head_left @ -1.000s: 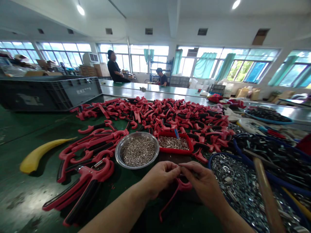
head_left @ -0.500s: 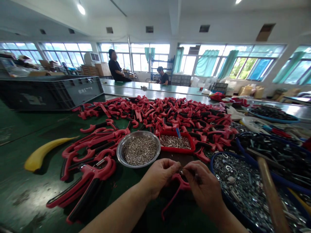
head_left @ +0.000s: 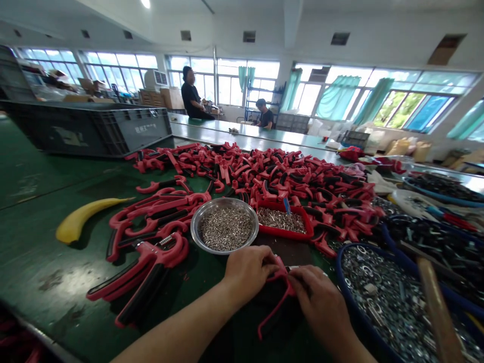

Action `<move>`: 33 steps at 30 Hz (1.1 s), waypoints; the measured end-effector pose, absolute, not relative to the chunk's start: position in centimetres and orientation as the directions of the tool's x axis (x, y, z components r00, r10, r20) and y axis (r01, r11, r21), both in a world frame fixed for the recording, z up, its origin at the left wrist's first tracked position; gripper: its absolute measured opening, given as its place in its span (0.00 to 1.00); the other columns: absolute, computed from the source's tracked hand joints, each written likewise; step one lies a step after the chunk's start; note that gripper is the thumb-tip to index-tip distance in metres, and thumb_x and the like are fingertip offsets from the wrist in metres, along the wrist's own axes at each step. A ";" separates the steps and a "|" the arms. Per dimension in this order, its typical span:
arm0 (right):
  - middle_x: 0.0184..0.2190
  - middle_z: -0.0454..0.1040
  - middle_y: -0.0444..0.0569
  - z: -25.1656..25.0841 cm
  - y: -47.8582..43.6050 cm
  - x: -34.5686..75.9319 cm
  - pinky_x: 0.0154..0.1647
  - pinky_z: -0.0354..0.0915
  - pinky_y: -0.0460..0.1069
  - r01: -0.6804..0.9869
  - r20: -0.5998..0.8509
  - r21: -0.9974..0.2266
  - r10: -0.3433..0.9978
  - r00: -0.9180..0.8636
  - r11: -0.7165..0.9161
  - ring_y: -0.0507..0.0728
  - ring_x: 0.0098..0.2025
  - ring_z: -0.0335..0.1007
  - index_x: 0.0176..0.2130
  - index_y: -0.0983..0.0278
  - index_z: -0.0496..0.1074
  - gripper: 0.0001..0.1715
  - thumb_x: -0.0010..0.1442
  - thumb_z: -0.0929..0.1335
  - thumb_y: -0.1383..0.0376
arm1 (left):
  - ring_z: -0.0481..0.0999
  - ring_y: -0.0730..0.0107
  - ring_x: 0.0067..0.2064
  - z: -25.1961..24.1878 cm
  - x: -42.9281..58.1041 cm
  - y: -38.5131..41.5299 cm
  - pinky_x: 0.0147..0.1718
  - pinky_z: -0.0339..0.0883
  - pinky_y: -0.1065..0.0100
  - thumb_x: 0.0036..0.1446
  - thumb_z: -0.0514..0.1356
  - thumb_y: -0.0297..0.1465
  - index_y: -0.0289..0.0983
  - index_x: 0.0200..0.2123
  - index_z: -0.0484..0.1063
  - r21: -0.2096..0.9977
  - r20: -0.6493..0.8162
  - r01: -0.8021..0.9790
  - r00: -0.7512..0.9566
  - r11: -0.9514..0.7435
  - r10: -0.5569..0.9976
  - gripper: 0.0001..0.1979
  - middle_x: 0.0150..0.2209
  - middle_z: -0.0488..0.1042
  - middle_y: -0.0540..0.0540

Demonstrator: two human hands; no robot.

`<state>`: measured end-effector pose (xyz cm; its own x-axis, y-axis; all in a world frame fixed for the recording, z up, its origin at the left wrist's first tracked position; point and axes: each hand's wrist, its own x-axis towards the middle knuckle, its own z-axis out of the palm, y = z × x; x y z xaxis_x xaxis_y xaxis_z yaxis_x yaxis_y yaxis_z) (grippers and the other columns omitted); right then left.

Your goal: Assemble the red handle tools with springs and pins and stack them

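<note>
Low in the middle of my head camera's frame, my left grip (head_left: 247, 275) is closed around the upper end of a red hook-shaped handle (head_left: 282, 297). My right grip (head_left: 319, 297) sits just beside it with its fingers curled. A small silver pin (head_left: 293, 267) shows at those fingers, though I cannot tell whether they are pinching it. The handle's long axis runs from its top between my hands down toward the lower left, and the pin lies on the right hand's side of that top.

Just above my left hand sits a metal bowl (head_left: 225, 199) of small silver pieces, with a red tray (head_left: 283, 233) beside it. A heap of red handles (head_left: 302, 181) covers the green desk (head_left: 38, 242) beyond them. At the right, a blue-rimmed basin (head_left: 339, 272) holds metal washers. In the upper left of the frame, a grey crate (head_left: 91, 128) stands on the desk.
</note>
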<state>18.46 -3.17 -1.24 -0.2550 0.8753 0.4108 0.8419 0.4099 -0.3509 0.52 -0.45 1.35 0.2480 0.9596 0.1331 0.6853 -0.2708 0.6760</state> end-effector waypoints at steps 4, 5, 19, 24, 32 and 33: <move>0.33 0.73 0.51 -1.3 -3.4 18.4 0.36 0.64 0.54 0.872 0.476 -0.184 0.817 -0.325 0.454 0.60 0.36 0.67 0.35 0.62 0.69 0.12 0.61 0.58 0.64 | 0.74 0.68 0.35 1.6 0.4 -0.6 0.31 0.59 0.70 0.51 0.59 0.34 0.44 0.32 0.74 0.633 0.128 0.707 0.305 -0.314 0.944 0.05 0.33 0.77 0.53; 0.34 0.73 0.51 -1.4 -3.5 18.5 0.37 0.64 0.54 0.868 0.486 -0.157 0.802 -0.346 0.470 0.60 0.37 0.67 0.35 0.62 0.69 0.12 0.61 0.58 0.66 | 0.74 0.67 0.36 1.6 0.2 -0.6 0.32 0.59 0.69 0.51 0.59 0.33 0.44 0.33 0.74 0.630 0.125 0.706 0.319 -0.323 0.940 0.05 0.33 0.77 0.52; 0.32 0.73 0.59 -0.3 -3.6 17.3 0.31 0.71 0.56 0.794 0.440 0.299 0.662 -0.606 0.529 0.65 0.35 0.69 0.37 0.72 0.70 0.19 0.46 0.59 0.80 | 0.73 0.65 0.35 1.3 0.7 -0.7 0.32 0.61 0.69 0.57 0.54 0.33 0.40 0.33 0.73 0.471 0.280 0.733 0.402 -0.490 0.872 0.08 0.32 0.76 0.47; 0.38 0.73 0.58 -0.2 -4.1 18.1 0.36 0.72 0.55 0.763 0.405 0.279 0.648 -0.645 0.583 0.64 0.41 0.68 0.42 0.71 0.71 0.25 0.46 0.58 0.81 | 0.73 0.63 0.34 1.5 0.4 -1.0 0.32 0.61 0.68 0.57 0.51 0.27 0.38 0.34 0.73 0.409 0.210 0.754 0.470 -0.513 0.857 0.11 0.31 0.76 0.44; 0.41 0.71 0.57 -0.9 -5.0 19.1 0.41 0.70 0.54 0.832 0.402 0.006 0.760 -0.510 0.555 0.61 0.44 0.67 0.47 0.67 0.69 0.24 0.54 0.57 0.75 | 0.73 0.66 0.40 1.8 0.7 -0.3 0.40 0.62 0.68 0.56 0.53 0.30 0.42 0.39 0.74 0.596 0.182 0.673 0.417 -0.437 0.890 0.11 0.38 0.76 0.49; 0.42 0.71 0.57 -0.9 -5.0 19.2 0.42 0.70 0.54 0.831 0.403 -0.018 0.764 -0.503 0.556 0.61 0.45 0.66 0.48 0.67 0.68 0.24 0.54 0.57 0.75 | 0.73 0.66 0.40 1.7 0.9 -0.2 0.40 0.62 0.68 0.55 0.54 0.31 0.42 0.40 0.73 0.606 0.189 0.668 0.406 -0.431 0.894 0.11 0.39 0.76 0.49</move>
